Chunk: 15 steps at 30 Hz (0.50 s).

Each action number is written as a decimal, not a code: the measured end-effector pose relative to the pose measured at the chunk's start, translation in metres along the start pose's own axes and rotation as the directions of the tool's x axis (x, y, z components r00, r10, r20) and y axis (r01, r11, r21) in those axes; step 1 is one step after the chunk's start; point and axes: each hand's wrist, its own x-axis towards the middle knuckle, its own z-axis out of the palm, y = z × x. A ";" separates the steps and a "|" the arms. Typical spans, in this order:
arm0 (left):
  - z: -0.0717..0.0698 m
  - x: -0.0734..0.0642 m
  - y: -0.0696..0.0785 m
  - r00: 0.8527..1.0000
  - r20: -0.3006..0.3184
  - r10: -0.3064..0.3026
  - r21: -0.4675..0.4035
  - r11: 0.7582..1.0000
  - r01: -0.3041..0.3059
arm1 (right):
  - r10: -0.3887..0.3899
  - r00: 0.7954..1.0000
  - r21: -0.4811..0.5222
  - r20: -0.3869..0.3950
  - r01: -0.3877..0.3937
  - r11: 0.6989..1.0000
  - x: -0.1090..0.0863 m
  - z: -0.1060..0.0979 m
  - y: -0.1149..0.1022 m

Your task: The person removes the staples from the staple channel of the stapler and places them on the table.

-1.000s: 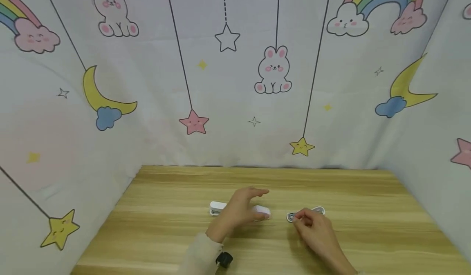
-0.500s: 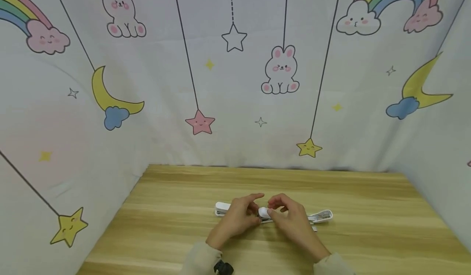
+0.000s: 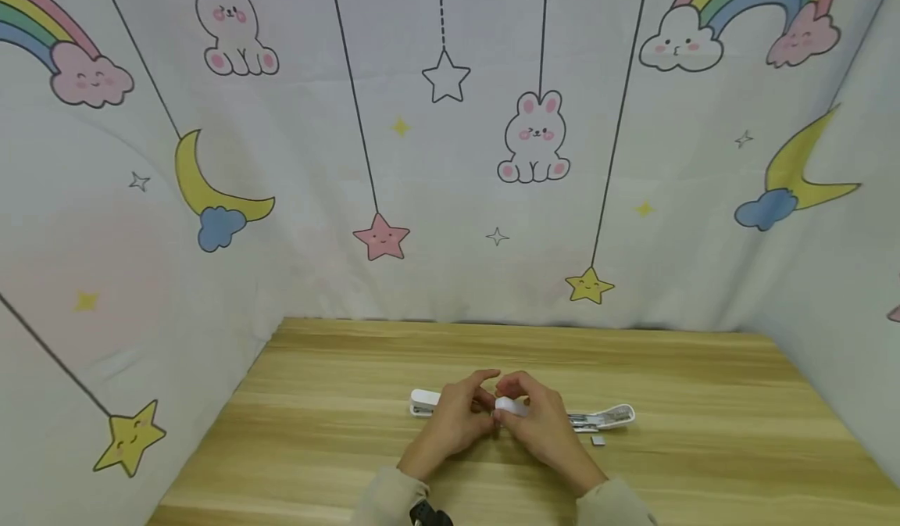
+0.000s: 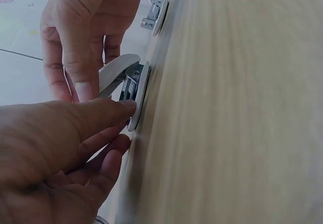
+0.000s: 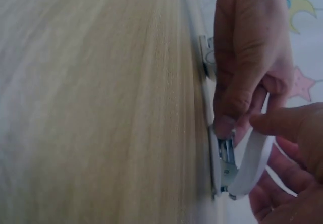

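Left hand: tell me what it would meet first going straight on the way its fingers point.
Beyond the open stapler it holds, the left hand would probably meet the right hand first, facing it at the raised white lid; the exact gap is unclear.

In the head view, the left hand (image 3: 453,416) hid 1 end of the left stapler (image 3: 424,402), the right hand (image 3: 544,420) hid 1 end of the right stapler (image 3: 610,417), and fingers covered much of the middle stapler (image 3: 512,406). The grey piece (image 3: 598,440) was too small to identify. The bottom edge cut off a black object (image 3: 425,515). The right wrist view blurred the tabletop (image 5: 96,108).
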 end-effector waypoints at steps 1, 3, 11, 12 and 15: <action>0.000 0.000 0.000 1.000 -0.005 0.003 0.008 1.000 -0.003 | -0.010 1.000 -0.005 -0.009 0.010 1.000 0.000 0.001 0.000; -0.001 0.000 0.000 1.000 -0.013 0.013 0.022 1.000 -0.013 | -0.039 0.999 -0.015 -0.028 0.039 0.999 0.000 0.002 -0.002; -0.001 0.000 0.003 1.000 -0.010 0.001 0.039 0.999 0.000 | -0.157 0.979 -0.110 -0.132 0.143 0.984 -0.005 -0.004 -0.005; -0.001 0.000 0.003 1.000 -0.011 -0.002 0.035 0.999 0.002 | -0.158 0.977 -0.113 -0.141 0.143 0.983 -0.006 -0.007 -0.005; 0.001 -0.001 0.003 1.000 -0.015 -0.006 0.018 1.000 0.007 | -0.135 0.980 -0.103 -0.145 0.121 0.987 -0.009 -0.015 -0.005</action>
